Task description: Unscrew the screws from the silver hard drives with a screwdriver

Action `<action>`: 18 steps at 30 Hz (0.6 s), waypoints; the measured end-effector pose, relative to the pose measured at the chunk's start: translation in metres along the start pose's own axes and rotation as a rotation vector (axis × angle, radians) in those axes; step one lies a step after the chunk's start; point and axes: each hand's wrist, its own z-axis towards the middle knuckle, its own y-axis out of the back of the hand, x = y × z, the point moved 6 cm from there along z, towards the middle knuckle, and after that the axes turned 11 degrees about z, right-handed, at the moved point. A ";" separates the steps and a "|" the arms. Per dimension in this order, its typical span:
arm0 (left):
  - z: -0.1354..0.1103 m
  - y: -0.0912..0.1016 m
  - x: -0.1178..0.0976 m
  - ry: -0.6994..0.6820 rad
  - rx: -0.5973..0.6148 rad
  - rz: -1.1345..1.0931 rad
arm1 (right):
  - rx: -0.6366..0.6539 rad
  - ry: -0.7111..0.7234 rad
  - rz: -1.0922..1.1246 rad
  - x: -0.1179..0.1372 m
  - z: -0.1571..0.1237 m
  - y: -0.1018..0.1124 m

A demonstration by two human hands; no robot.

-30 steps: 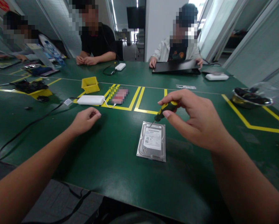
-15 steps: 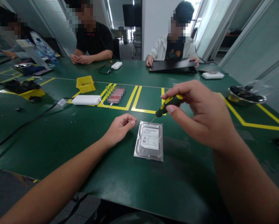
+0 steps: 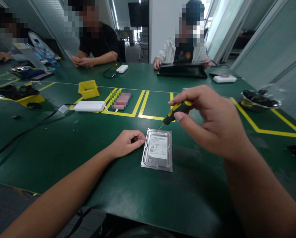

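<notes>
A silver hard drive [image 3: 158,163] with a white label lies flat on the green table. My left hand [image 3: 128,142] rests at its left edge, with thumb and fingertips brought together against or just beside the rim; whatever is between them is too small to make out. My right hand [image 3: 209,120] is closed round the handle of a dark green and yellow screwdriver [image 3: 177,111]. The screwdriver slants down to the left, and its thin tip reaches the upper part of the drive, near the top of the label. Whether the tip sits in a screw cannot be seen.
Beyond the drive are a white power bank [image 3: 90,106], a blurred phone [image 3: 122,101] and a yellow bin [image 3: 88,89]. A metal bowl [image 3: 260,103] of dark parts stands at right. Across the table, one person holds a black panel [image 3: 181,70]; others sit at left.
My left hand has moved slightly nearer to me, down along the drive's left edge, its fingers more curled. The screwdriver stays at the drive's upper part. The person opposite has lowered the black panel.
</notes>
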 end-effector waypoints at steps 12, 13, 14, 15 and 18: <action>0.004 0.004 -0.015 -0.263 0.034 0.126 | 0.000 0.003 0.001 0.000 -0.001 0.001; 0.004 0.004 -0.016 -0.274 0.030 0.134 | 0.001 -0.001 -0.001 0.000 -0.001 0.001; 0.003 0.004 -0.016 -0.286 0.024 0.144 | 0.001 -0.007 -0.004 -0.001 -0.001 0.001; 0.003 0.004 -0.017 -0.298 0.016 0.155 | 0.005 -0.016 -0.007 -0.001 -0.001 0.001; 0.002 0.005 -0.020 -0.340 0.000 0.201 | 0.022 -0.056 -0.008 -0.002 -0.002 0.002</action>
